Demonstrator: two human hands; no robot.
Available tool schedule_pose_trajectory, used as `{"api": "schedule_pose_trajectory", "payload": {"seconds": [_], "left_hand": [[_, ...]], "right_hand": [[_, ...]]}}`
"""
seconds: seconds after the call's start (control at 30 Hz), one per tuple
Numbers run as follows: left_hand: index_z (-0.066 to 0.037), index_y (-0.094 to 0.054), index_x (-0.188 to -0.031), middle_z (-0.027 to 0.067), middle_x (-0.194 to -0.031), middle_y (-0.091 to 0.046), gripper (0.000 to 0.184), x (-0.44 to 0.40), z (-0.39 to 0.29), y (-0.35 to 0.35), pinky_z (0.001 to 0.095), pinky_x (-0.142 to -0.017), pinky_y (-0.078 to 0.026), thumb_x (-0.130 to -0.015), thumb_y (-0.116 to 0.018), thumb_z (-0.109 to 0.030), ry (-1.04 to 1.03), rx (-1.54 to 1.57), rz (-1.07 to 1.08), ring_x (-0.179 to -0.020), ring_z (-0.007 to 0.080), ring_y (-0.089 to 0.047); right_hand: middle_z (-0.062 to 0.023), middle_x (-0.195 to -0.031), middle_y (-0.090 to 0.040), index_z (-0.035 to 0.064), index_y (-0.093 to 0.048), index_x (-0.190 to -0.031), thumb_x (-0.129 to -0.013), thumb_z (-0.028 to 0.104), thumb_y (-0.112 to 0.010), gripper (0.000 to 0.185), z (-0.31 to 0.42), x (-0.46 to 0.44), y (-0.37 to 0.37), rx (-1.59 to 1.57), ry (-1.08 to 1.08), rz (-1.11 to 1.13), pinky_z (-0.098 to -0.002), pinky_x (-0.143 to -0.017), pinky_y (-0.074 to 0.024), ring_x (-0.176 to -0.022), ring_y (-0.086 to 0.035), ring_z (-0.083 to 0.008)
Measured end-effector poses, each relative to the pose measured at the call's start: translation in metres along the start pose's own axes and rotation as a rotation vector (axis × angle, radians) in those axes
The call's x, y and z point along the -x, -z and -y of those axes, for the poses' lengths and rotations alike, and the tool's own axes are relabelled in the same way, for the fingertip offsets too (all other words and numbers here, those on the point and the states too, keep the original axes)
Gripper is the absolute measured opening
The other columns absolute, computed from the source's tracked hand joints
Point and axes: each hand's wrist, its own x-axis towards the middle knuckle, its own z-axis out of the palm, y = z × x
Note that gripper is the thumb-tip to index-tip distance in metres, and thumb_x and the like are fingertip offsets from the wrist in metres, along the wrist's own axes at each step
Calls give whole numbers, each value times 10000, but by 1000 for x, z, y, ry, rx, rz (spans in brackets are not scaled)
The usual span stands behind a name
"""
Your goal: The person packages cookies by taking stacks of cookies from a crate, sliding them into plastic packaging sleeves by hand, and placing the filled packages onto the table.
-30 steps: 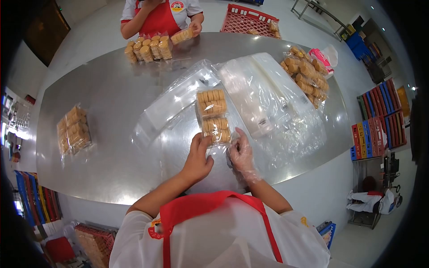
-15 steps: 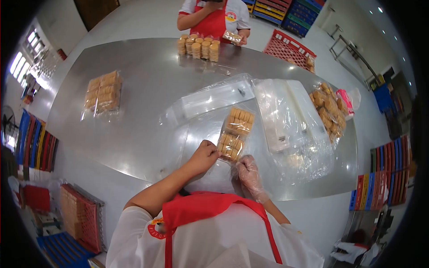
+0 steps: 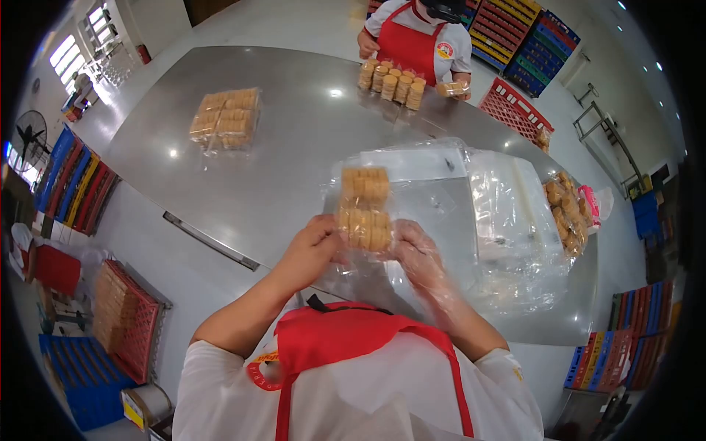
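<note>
Two clear-wrapped blocks of round biscuits lie end to end in one plastic pack of biscuits (image 3: pixel 365 213) in front of me. My bare left hand (image 3: pixel 316 246) is closed on the pack's lower left side. On the lower right side, my right hand (image 3: pixel 418 253), in a clear plastic glove, pinches the same pack. Both hands are over the table's near edge, and the pack looks slightly blurred. Behind it lies a clear plastic sheet or bag with a white strip (image 3: pixel 415 163). To the right is a stack of clear plastic bags (image 3: pixel 511 198).
The steel table (image 3: pixel 294 81) carries a wrapped biscuit block (image 3: pixel 226 119) at left and several biscuit stacks (image 3: pixel 391 82) at the far side. A bag of round baked pieces (image 3: pixel 566 213) lies at right. Across stands a person (image 3: pixel 419 40) in a red apron, near a red crate (image 3: pixel 515 110).
The pack has been lifted toward me and turned more upright, with both hands on its sides. My view has shifted left. The person opposite has lowered a raised hand.
</note>
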Motion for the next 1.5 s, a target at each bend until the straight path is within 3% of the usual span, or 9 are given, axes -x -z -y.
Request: {"api": "schedule_pose_trajectory", "payload": {"seconds": [0.3, 0.5, 0.7, 0.8, 0.93, 1.1, 1.23, 1.33, 1.5], "left_hand": [[50, -619, -1057, 166, -1334, -466, 205, -53, 43, 144, 319, -836, -520, -943, -554, -107, -282, -184, -128, -1016, 226, -600], [32, -624, -1028, 167, -1407, -435, 179, -87, 89, 181, 298, -839, -522, -921, -591, -108, -466, -559, -43, -1058, 239, -601], [5, -604, -951, 200, -1477, -410, 143, -73, 70, 205, 325, -910, -464, -816, -610, -43, -165, -272, 253, -1138, 249, -545], [5, -579, -953, 194, -1470, -450, 170, -78, 79, 214, 292, -737, -511, -791, -622, -20, -174, -268, 256, -890, 185, -647], [9, -574, -953, 207, -1445, -478, 191, -72, 64, 201, 294, -734, -512, -780, -640, -36, -287, -626, 193, -896, 266, -651], [15, -578, -931, 198, -1380, -531, 170, -81, 76, 188, 314, -703, -520, -775, -637, -20, -489, -816, 164, -913, 325, -642], [0, -601, -933, 155, -1177, -627, 176, -83, 86, 189, 305, -729, -499, -763, -649, -12, -338, -612, -17, -909, 232, -630], [-2, -615, -934, 120, -903, -649, 142, -88, 84, 187, 317, -692, -494, -793, -623, -14, -305, -552, -154, -796, 226, -623], [-10, -605, -933, 179, -877, -630, 134, -117, 65, 219, 436, -686, -499, -801, -593, -34, -464, -965, -289, -768, 351, -622]], "right_hand": [[-145, -1118, -564, -21, -653, -980, -874, 114, -577, 188, -97, -118, -101, 379, 434, 21, -331, -953, -431, -1114, -522, -266], [-195, -1086, -570, -29, -642, -966, -890, 125, -597, 178, -142, -125, -114, 495, 393, -171, -379, -945, -439, -1065, -557, -321], [-220, -1180, -571, 3, -644, -1105, -875, 143, -622, 270, -121, -109, -77, 908, 369, -524, -439, -944, -457, -1069, -571, -379], [-198, -1323, -531, 83, -602, -1256, -887, 194, -615, 385, -101, -120, -59, 1399, 472, -596, -496, -1044, -402, -1232, -496, -408], [-154, -1526, -385, 156, -492, -1430, -900, 257, -596, 550, -92, -142, -39, 1623, 147, -395, -546, -1173, -228, -1447, -260, -409], [-168, -1419, -480, 121, -574, -1314, -907, 229, -580, 421, -95, -141, -29, 1511, 331, -509, -508, -1095, -346, -1317, -411, -424], [-203, -1166, -617, 60, -649, -1067, -904, 203, -563, 233, -99, -121, -21, 1168, 288, -551, -484, -884, -489, -1029, -591, -423], [-224, -981, -650, 22, -638, -934, -901, 200, -558, 198, -101, -118, -15, 1074, 236, -552, -497, -773, -503, -877, -622, -427], [-227, -915, -656, 13, -647, -921, -898, 203, -559, 210, -102, -118, -12, 1031, 260, -560, -498, -772, -501, -860, -628, -428]]}}
